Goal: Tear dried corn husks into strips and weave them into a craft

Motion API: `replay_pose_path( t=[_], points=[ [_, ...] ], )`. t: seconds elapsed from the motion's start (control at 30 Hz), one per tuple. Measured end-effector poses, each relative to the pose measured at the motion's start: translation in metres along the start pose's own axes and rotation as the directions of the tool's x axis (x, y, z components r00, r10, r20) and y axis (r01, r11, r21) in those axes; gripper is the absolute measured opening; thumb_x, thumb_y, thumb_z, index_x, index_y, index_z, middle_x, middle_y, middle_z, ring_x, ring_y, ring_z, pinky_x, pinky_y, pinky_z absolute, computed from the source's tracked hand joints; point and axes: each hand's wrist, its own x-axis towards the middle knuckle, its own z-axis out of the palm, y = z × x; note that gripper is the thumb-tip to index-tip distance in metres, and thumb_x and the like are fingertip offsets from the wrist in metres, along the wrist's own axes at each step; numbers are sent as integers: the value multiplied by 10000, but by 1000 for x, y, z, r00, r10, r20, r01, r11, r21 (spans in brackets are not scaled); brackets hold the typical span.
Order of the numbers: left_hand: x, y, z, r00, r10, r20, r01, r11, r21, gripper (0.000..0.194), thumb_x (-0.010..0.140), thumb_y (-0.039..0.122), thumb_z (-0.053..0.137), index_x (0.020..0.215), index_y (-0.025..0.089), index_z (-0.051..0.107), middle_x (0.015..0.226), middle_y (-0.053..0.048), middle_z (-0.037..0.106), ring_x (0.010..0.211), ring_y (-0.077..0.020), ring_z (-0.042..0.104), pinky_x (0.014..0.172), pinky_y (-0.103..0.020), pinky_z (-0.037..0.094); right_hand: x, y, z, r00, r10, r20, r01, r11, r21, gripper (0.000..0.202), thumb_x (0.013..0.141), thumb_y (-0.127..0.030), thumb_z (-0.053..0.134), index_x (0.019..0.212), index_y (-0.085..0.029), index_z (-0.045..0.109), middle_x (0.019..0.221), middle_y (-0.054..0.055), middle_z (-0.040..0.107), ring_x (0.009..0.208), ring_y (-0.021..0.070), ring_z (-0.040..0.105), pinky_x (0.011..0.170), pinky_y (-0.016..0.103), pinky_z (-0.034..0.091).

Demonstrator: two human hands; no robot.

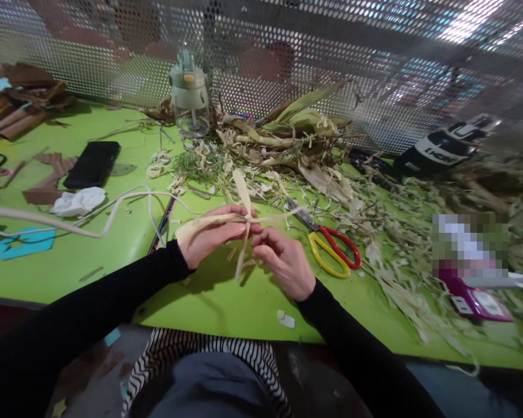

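Strips of pale dried corn husk (243, 191) cross at a small knot in front of me, their ends spreading up, down, left and right. My left hand (213, 235) is closed on the husk strips near the knot, with one wide strip lying over its back. Close beside it, my right hand (285, 258) has its thumb and fingers pinched together near the lower strip; what it pinches, if anything, is too small to make out. Scissors (331, 247) with one red and one yellow handle lie on the green table to the right of my right hand.
Heaps of husk scraps (283, 139) run along the back and right of the green table (126, 273). A clear bottle (189, 96), black phone (93, 164), white cable (108, 223), dark bottle (440, 148) and magenta packet (479, 299) lie around. Perforated metal panels stand behind.
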Motion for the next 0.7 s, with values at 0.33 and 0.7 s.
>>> replay_pose_path(
  t=[0.33,0.7],
  points=[
    [5,-12,-10,962,245,122,-271,800,536,400,801,407,580,1078,119,613,981,-100,706,887,-193,666,822,-314,523,-2,-8,0,993,-94,67,89,993,73,308,894,-276,475,615,-154,527,525,-43,436,458,58,371,444,194,284],
    [-6,-18,-6,871,450,195,-388,388,836,350,906,333,418,1076,132,649,1050,-78,703,942,-164,664,843,-221,507,-8,-11,1,969,-210,130,215,976,-26,309,872,-208,456,567,-162,432,513,-55,353,463,52,318,471,198,267]
  ],
)
